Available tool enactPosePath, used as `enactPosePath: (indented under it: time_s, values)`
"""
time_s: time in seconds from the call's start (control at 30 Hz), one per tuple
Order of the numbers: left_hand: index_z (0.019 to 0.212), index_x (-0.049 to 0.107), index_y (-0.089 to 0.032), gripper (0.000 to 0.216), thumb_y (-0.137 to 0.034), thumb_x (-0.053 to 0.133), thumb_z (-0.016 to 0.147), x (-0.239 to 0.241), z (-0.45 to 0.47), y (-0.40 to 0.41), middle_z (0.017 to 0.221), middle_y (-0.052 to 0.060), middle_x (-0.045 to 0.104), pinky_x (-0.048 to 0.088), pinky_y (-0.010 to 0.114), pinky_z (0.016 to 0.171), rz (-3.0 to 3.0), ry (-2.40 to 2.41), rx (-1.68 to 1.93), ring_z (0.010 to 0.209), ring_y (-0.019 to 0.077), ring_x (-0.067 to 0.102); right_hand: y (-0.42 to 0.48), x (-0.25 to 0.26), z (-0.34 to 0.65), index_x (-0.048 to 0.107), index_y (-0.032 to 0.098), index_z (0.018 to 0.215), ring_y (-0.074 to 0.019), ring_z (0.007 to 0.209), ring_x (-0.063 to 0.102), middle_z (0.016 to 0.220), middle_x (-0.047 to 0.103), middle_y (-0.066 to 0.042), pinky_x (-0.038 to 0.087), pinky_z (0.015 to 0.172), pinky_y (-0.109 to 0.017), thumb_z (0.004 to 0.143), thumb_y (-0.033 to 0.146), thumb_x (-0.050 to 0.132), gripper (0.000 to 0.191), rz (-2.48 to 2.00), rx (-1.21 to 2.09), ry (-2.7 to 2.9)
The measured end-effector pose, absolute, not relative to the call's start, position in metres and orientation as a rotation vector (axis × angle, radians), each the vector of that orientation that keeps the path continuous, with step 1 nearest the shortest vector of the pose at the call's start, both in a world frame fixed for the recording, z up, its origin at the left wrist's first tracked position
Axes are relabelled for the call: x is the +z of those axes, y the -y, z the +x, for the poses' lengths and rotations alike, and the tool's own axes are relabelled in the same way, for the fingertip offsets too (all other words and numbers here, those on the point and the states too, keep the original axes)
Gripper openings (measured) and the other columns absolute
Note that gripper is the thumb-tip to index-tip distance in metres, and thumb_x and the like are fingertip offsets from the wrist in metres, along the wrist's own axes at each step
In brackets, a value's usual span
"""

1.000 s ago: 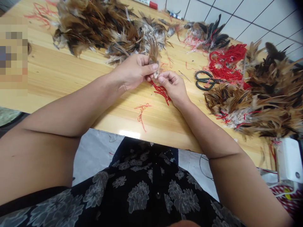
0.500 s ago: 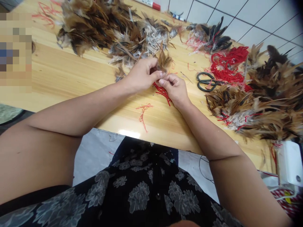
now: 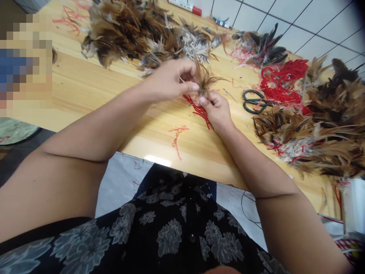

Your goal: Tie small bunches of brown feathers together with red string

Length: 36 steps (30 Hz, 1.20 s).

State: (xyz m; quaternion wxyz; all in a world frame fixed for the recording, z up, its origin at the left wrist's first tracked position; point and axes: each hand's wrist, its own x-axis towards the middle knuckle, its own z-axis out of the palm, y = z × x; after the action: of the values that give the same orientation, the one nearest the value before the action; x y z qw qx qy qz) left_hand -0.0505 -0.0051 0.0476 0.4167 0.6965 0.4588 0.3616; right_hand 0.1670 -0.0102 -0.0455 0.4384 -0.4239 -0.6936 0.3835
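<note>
My left hand (image 3: 169, 80) and my right hand (image 3: 218, 110) meet over the wooden table (image 3: 85, 87). Both pinch the base of a small bunch of brown feathers (image 3: 205, 79), whose tips fan up and to the right. The left thumb and fingers are closed on the bunch from the left. The right fingers are curled shut under it. Red string (image 3: 198, 108) lies on the table just below the two hands.
A big heap of brown feathers (image 3: 128, 30) lies behind the hands. Tied feather bundles (image 3: 308, 125) fill the right side, with black scissors (image 3: 253, 101) and a tangle of red cord (image 3: 281, 80) beside them. A red string scrap (image 3: 176, 135) lies near the front edge.
The feather bunch has turned from upright to fanning rightwards between my fingers. Both hands have shifted slightly right in the picture.
</note>
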Motion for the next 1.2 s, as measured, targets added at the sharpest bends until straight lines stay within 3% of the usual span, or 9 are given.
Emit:
enactPosePath:
  time_s: [0.07,0.23,0.47,0.57,0.67,0.77,0.83,1.0,1.2]
  values:
    - [0.100,0.081,-0.012,0.022,0.010,0.081,0.100,0.073,-0.073,0.006,0.092,0.000,0.072,0.048,0.027,0.093,1.974,-1.430,0.731,0.086,0.0145,0.062,0.010,-0.045,0.167,0.064,0.025,0.080,-0.0204,0.092,0.062,0.087,0.063,0.000,0.060,0.105,-0.043,0.107,0.050,0.083,0.042,-1.058,0.931,1.737]
    - [0.098,0.087,-0.010,0.008,-0.009,0.088,0.106,0.105,-0.117,0.002,0.075,0.000,0.057,0.055,0.040,0.107,2.257,-2.000,-0.082,0.082,0.0185,0.055,0.008,-0.046,0.167,0.060,0.025,0.080,-0.0192,0.088,0.060,0.085,0.061,0.000,0.061,0.100,-0.042,0.108,0.056,0.080,0.047,-1.060,0.908,1.750]
    - [0.111,0.091,-0.010,0.022,-0.031,0.087,0.111,0.116,-0.104,0.015,0.104,0.012,0.081,0.059,0.048,0.114,2.131,-2.069,-0.481,0.120,0.0411,0.079,-0.002,-0.057,0.167,0.066,0.025,0.087,-0.0180,0.081,0.059,0.084,0.065,0.001,0.060,0.089,-0.041,0.110,0.068,0.074,0.049,-1.070,0.936,1.677]
    - [0.119,0.090,-0.006,0.036,-0.039,0.077,0.115,0.114,-0.102,0.030,0.115,0.017,0.084,0.057,0.045,0.113,2.067,-2.072,-0.657,0.124,0.0421,0.079,-0.003,-0.058,0.164,0.066,0.025,0.087,-0.0173,0.077,0.056,0.080,0.062,0.002,0.060,0.086,-0.040,0.112,0.063,0.073,0.046,-1.099,0.937,1.662]
    - [0.123,0.089,-0.004,0.051,-0.045,0.057,0.121,0.102,-0.109,0.038,0.115,0.020,0.084,0.056,0.040,0.103,2.024,-2.064,-0.773,0.118,0.0390,0.080,0.000,-0.051,0.159,0.064,0.025,0.084,-0.0166,0.075,0.052,0.074,0.056,0.004,0.056,0.084,-0.038,0.113,0.044,0.074,0.036,-1.130,0.919,1.676]
    - [0.116,0.091,-0.007,0.064,-0.054,0.047,0.120,0.082,-0.119,0.038,0.102,0.020,0.082,0.053,0.041,0.091,2.056,-2.080,-0.680,0.105,0.0372,0.079,0.004,-0.043,0.154,0.059,0.025,0.078,-0.0157,0.073,0.046,0.071,0.050,0.005,0.051,0.083,-0.037,0.108,0.025,0.073,0.033,-1.164,0.896,1.683]
    - [0.101,0.090,-0.013,0.060,-0.060,0.055,0.111,0.068,-0.127,0.035,0.085,0.015,0.077,0.051,0.040,0.086,2.089,-2.080,-0.568,0.094,0.0356,0.076,0.006,-0.040,0.151,0.055,0.025,0.075,-0.0155,0.072,0.043,0.070,0.046,0.005,0.049,0.084,-0.037,0.105,0.021,0.074,0.036,-1.163,0.882,1.675]
    - [0.067,0.064,-0.023,0.031,-0.040,0.075,0.090,0.053,-0.144,0.036,0.062,0.004,0.054,0.039,0.035,0.078,2.131,-2.017,-0.247,0.080,0.0301,0.068,0.004,-0.044,0.148,0.054,0.026,0.070,-0.0184,0.077,0.045,0.070,0.041,0.004,0.052,0.093,-0.040,0.101,0.021,0.076,0.038,-1.081,0.903,1.615]
    - [0.076,0.066,-0.025,0.022,-0.021,0.083,0.089,0.056,-0.141,0.046,0.070,0.001,0.062,0.042,0.037,0.084,1.921,-1.851,0.574,0.078,0.0238,0.053,0.000,-0.049,0.146,0.055,0.027,0.071,-0.0176,0.074,0.042,0.066,0.042,0.005,0.051,0.087,-0.038,0.099,0.026,0.076,0.035,-1.025,0.911,1.575]
